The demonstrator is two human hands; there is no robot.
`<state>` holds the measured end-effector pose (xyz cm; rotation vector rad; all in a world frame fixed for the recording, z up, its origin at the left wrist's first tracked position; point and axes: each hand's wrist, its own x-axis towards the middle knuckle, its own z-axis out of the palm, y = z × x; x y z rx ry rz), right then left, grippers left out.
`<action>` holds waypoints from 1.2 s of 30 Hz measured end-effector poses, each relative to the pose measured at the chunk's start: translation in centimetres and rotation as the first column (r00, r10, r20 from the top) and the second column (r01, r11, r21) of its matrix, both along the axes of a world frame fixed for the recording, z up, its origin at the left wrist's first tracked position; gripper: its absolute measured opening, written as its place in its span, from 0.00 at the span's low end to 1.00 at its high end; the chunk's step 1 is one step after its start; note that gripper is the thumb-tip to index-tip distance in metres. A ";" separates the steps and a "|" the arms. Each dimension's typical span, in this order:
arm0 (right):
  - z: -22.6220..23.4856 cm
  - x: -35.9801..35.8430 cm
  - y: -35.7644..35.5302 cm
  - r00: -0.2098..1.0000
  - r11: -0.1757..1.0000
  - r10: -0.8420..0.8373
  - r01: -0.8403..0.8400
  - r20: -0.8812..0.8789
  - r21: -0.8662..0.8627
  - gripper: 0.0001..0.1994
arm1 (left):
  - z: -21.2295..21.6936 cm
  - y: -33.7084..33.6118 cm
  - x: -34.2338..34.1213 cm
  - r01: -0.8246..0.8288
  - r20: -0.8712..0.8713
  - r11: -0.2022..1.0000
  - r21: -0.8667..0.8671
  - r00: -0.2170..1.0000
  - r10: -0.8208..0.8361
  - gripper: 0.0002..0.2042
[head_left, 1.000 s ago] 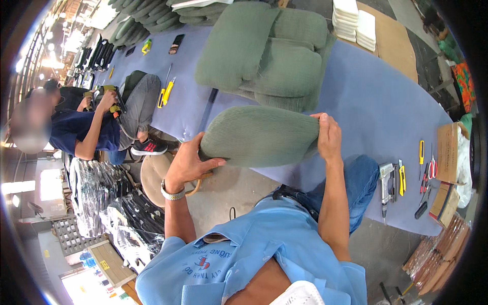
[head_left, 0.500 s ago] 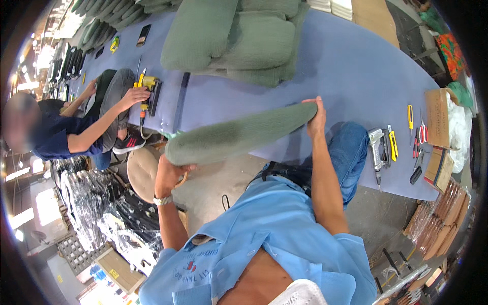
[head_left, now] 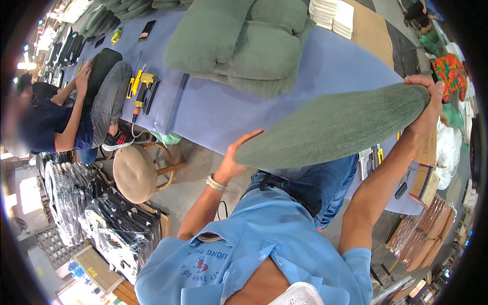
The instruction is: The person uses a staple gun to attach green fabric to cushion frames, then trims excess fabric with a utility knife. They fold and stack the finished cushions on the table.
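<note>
A green fabric-covered cushion point(head_left: 335, 127) is stretched between my two hands, tilted with its right end higher, above my lap and the table's near edge. My right hand point(head_left: 427, 101) grips its far right end, fingers curled over the rim. At the lower left end, my left hand point(head_left: 236, 160) holds the edge, its fingers reaching along the cushion's side and partly hidden by it. Behind the cushion, a stack of similar green cushions point(head_left: 264, 51) rests on the blue-grey table point(head_left: 223, 109).
A yellow staple gun point(head_left: 146, 84) lies to the left, near a seated co-worker point(head_left: 66, 117). Below them stands a round beige stool point(head_left: 134, 173). White folded pieces point(head_left: 333, 18) sit at the back. At right are a silver air tool point(head_left: 365, 161), partly covered, and a cardboard box point(head_left: 427, 147).
Both my hands have moved right with the cushion, and more of its broad face shows. The co-worker's hand has left the staple gun and is now on a dark green cushion.
</note>
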<state>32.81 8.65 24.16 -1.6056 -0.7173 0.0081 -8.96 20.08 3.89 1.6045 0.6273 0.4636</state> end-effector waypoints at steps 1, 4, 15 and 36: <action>1.1 0.1 0.3 0.993 0.999 -0.002 0.008 0.120 -0.046 0.33 | 0.0 0.0 1.0 0.001 -0.003 1.000 0.013 1.000 -0.001 0.33; 1.7 -1.5 1.2 0.955 0.989 -0.064 0.099 0.291 -0.107 0.33 | -2.2 -0.7 2.1 -0.016 -0.053 0.997 0.076 0.998 0.020 0.33; -20.7 -8.0 0.5 0.940 0.996 -0.052 0.026 -0.338 -0.081 0.28 | -1.0 0.3 -10.0 0.145 -0.600 0.924 0.354 0.793 0.105 0.33; -28.8 -9.4 6.0 0.870 0.992 0.071 -0.114 -0.487 -0.058 0.23 | 2.5 0.3 12.3 0.518 -0.710 0.786 0.338 0.688 -0.148 0.44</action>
